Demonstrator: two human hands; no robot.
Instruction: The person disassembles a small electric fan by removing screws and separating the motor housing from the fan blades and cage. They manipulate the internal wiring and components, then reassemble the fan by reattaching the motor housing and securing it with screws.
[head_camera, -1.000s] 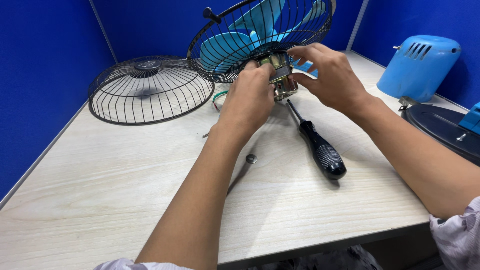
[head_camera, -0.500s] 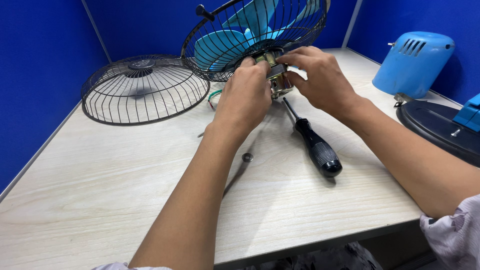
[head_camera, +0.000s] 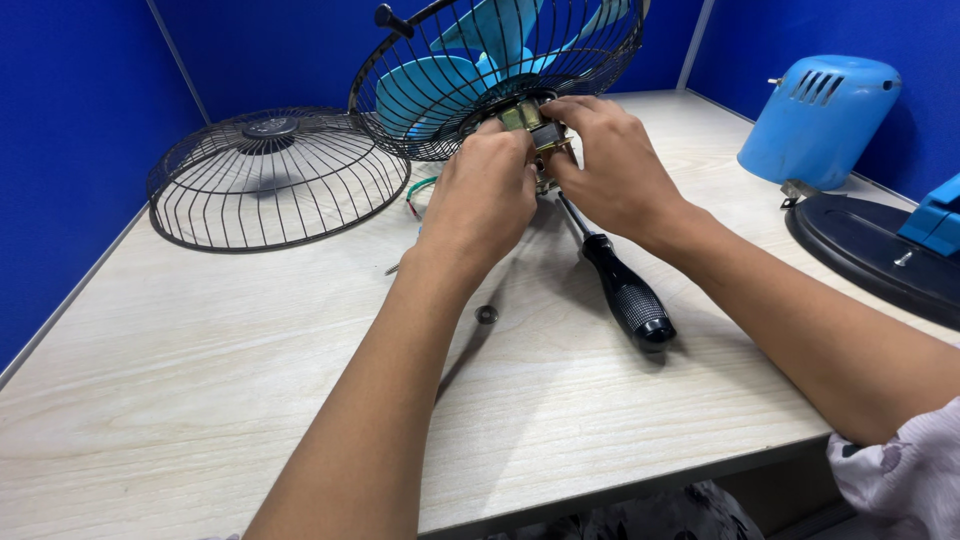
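Currently, left hand (head_camera: 480, 195) and right hand (head_camera: 610, 165) both close their fingers on the small motor (head_camera: 530, 122) behind the fan guard (head_camera: 500, 70), above the table (head_camera: 200, 380). Judged step: motor fitting. Any fastening would call for the screwdriver (head_camera: 620, 285) and washer (head_camera: 487, 314) nearby.

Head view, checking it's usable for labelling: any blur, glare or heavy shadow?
Head view: sharp throughout, no motion blur on the left hand or right hand; even overhead light, soft shadows under the forearms and screwdriver; mild sheen on the blue motor cover.
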